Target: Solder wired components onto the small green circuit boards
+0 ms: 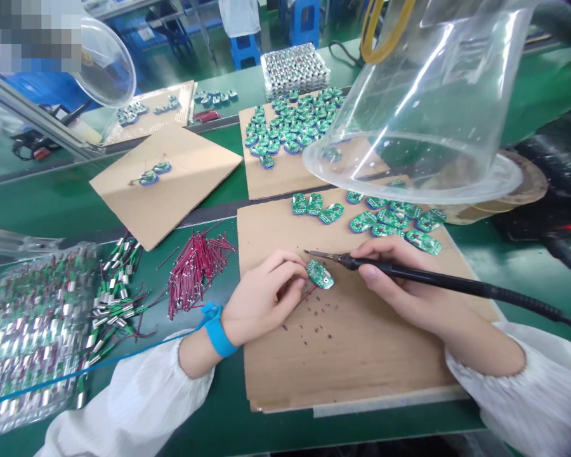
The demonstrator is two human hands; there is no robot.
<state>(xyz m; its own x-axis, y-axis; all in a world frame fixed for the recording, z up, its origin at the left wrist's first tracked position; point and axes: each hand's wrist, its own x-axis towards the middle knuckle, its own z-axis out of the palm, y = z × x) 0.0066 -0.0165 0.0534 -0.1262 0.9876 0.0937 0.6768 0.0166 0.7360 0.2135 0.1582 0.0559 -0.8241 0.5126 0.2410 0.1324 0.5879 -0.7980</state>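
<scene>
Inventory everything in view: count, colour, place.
Near bench: 1, green, beneath
Cardboard sheets: several, brown, across middle
Work board: 1, green, centre
Other boards: many, green, beyond
Soldering iron: 1, black, over cardboard
Wires: 1 pile, red, left
Metal parts: many, silver, left
Hoods: 2, clear, top left and right
Lit box: 1, black, right edge
Packed stack: 1, silver, top centre
Strap: 1, blue, left wrist
Left hand: 1, white-sleeved, at board
Right hand: 1, white-sleeved, holding iron

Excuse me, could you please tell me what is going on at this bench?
A person's right hand holds a soldering iron, its tip close to a green circuit board. The left hand is at that board's left edge. More boards sit farther back on the cardboard sheet, and red wires lie piled to its left.
</scene>
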